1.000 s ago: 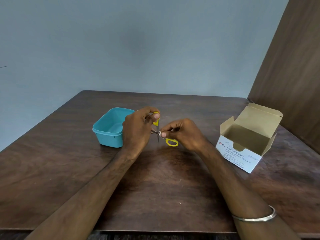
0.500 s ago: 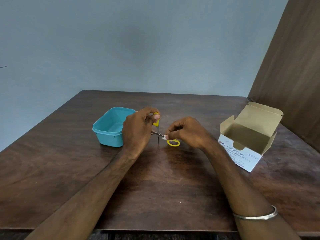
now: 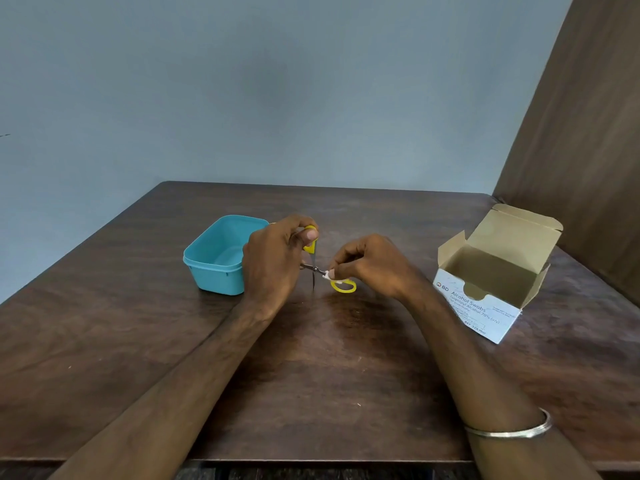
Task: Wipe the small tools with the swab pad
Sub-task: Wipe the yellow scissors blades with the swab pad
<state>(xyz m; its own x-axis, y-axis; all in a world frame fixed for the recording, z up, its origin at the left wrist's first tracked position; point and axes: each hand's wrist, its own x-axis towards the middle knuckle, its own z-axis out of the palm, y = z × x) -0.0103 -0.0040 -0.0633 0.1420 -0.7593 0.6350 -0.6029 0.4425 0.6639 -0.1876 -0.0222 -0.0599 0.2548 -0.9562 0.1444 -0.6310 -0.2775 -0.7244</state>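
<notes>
Small scissors (image 3: 314, 269) with yellow handles are held spread apart above the middle of the table. My left hand (image 3: 273, 261) grips the upper yellow handle, thumb on top. My right hand (image 3: 372, 266) pinches a small white swab pad (image 3: 329, 276) against the scissors arm just above the lower yellow ring (image 3: 343, 285). One dark blade points straight down toward the table; the other runs behind my left hand.
A teal plastic tub (image 3: 216, 256) stands just left of my left hand. An open cardboard box of alcohol swabs (image 3: 491, 275) sits at the right. The dark wooden table (image 3: 311, 375) meets a blue wall behind and a brown panel at the right.
My right hand has slid the swab pad from near the pivot down the scissors arm toward the lower yellow ring. My left hand has kept its grip and place.
</notes>
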